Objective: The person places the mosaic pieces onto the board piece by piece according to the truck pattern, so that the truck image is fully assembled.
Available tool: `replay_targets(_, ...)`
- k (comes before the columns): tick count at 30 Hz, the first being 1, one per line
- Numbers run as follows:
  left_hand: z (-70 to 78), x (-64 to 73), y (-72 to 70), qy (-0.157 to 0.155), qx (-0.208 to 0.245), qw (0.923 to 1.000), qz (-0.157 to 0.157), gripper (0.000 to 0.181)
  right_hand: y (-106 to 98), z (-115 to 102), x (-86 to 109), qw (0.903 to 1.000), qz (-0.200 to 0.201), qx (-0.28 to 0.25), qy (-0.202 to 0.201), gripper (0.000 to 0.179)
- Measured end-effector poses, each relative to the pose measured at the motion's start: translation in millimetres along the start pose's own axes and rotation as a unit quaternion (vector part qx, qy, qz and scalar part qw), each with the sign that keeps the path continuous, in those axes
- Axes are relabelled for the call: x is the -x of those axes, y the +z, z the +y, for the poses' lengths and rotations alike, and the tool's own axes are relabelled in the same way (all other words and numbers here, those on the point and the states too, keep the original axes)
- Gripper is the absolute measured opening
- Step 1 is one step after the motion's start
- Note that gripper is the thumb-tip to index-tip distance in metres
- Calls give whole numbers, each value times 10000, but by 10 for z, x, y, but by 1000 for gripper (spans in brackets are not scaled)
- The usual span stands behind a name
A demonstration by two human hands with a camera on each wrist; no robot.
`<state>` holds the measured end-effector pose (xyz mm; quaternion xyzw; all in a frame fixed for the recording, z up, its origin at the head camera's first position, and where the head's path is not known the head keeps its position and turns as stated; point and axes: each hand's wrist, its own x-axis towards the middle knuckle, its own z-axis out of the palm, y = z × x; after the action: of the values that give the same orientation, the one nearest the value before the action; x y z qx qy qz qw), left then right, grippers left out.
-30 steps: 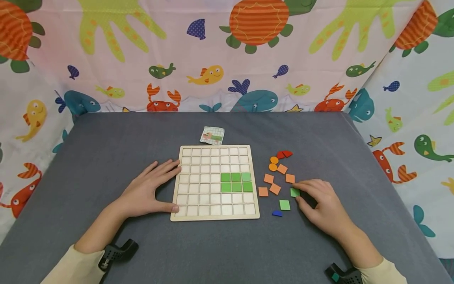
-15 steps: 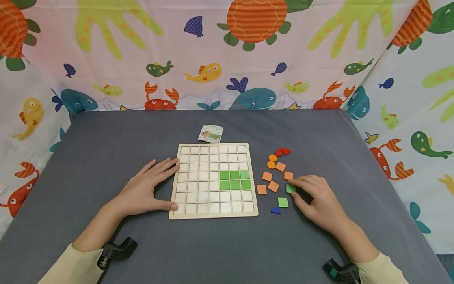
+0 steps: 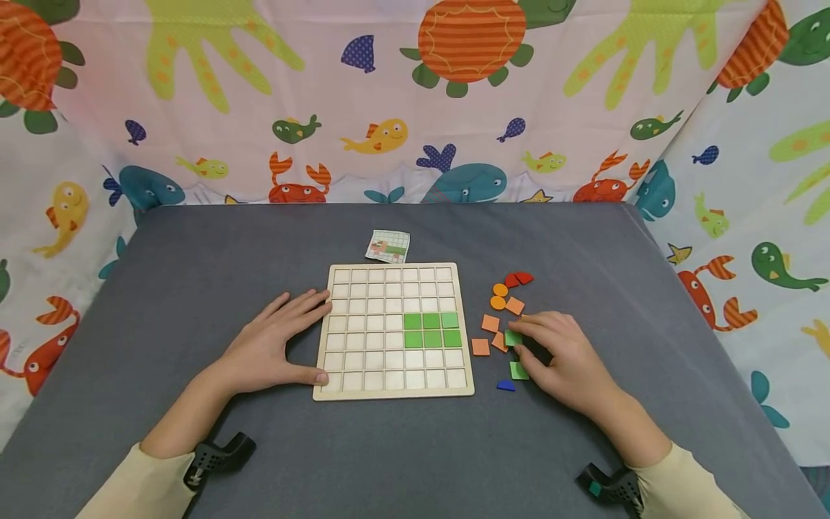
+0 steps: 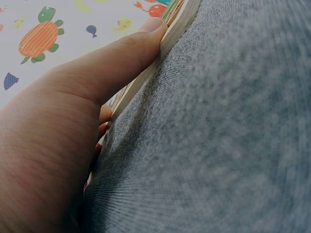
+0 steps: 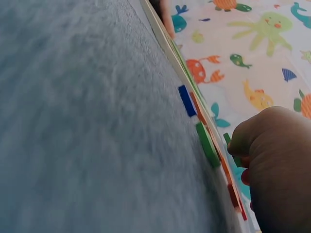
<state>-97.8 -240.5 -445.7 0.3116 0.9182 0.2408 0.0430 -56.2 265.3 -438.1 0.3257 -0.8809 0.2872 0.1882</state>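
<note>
From above, the head view looks forward and down at the board (image 3: 394,323), while the wrist views — close, low and tilted — look across the cloth (image 3: 402,461) past left hand (image 3: 266,349) and right hand (image 3: 565,362), both sharing the board's edge and backdrop (image 3: 324,79).

The right grip (image 3: 565,362) partly hides a green tile (image 3: 512,338).

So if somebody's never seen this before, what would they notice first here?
Probably the sea-creature cloth hanging behind the gray table, with its big striped turtle near top center. Next, the pale gridded board mid-table, with six green tiles toward its right edge. Then the right hand, pinching another green tile right of the board, among loose pieces.
</note>
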Motion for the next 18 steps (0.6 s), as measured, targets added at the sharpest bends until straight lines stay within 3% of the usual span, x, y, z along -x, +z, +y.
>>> replay_targets(18,7,-3,28,-132,-95,9999,-53,124,307,-115,-375,9991,-76,-355,-205,33)
